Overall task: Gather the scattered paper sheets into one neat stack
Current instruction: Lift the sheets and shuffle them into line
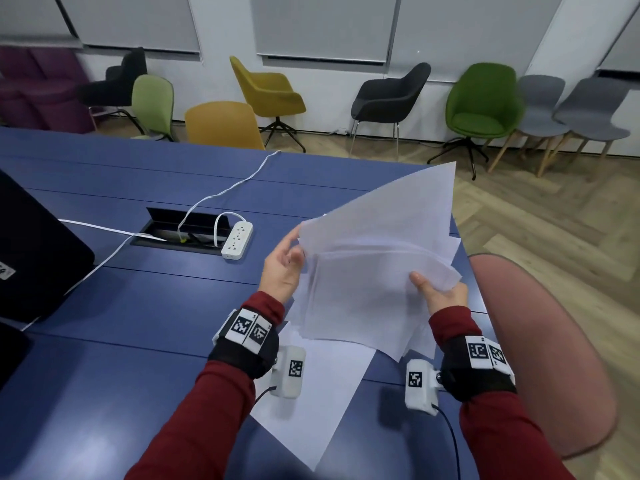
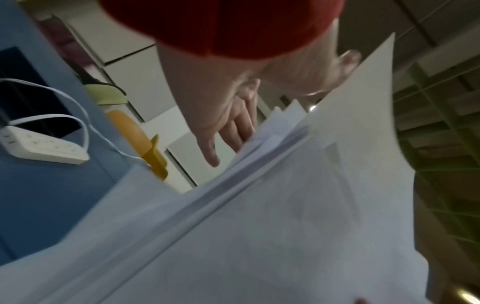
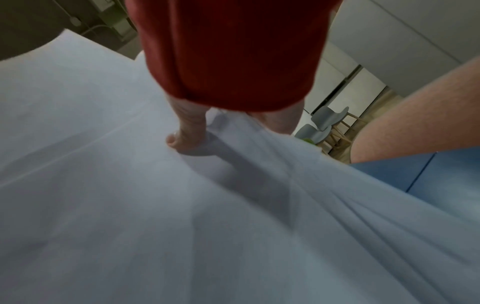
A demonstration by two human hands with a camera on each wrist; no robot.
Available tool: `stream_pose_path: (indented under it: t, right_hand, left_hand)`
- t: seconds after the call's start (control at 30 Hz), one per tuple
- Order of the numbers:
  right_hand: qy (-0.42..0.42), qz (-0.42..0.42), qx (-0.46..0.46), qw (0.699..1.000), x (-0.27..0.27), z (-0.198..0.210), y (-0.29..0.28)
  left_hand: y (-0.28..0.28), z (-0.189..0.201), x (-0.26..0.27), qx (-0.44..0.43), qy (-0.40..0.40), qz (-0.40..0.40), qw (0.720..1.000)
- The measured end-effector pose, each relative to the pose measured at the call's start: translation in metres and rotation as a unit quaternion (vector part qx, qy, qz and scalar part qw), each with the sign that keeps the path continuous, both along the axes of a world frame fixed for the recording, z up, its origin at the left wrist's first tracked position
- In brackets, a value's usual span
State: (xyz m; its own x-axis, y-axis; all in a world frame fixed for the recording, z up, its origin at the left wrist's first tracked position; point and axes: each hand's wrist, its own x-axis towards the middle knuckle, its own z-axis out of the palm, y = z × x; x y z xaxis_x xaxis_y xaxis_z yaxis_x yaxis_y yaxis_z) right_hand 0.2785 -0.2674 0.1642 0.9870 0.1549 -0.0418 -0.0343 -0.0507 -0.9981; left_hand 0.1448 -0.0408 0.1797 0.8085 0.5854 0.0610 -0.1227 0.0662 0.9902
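Observation:
A loose, fanned bundle of white paper sheets (image 1: 374, 271) (image 2: 285, 226) (image 3: 130, 205) hangs tilted above the blue table (image 1: 138, 306), its edges uneven. My left hand (image 1: 285, 261) (image 2: 228, 123) pinches the bundle's upper left edge, thumb in front and fingers behind. At the right edge my right hand (image 1: 436, 292) grips it, with the thumb (image 3: 182, 135) pressed on top and the fingers hidden underneath. One more white sheet (image 1: 311, 403) lies flat on the table below the bundle, between my wrists.
A white power strip (image 1: 237, 240) (image 2: 44, 147) and its cables lie beside an open cable hatch (image 1: 180, 230) in the table. A black device (image 1: 34, 254) sits at the left edge. A pink chair back (image 1: 540, 358) stands close on the right. Several chairs line the far wall.

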Motion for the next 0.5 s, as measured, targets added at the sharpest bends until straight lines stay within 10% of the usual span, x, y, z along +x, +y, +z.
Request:
stream_pose_path:
  t: [0.5]
  right_hand:
    - [0.021,0.102,-0.042,0.994,-0.014,-0.024,-0.011]
  left_hand:
    - [-0.022,-0.028,-0.001,0.105,0.162,-0.009,0.981]
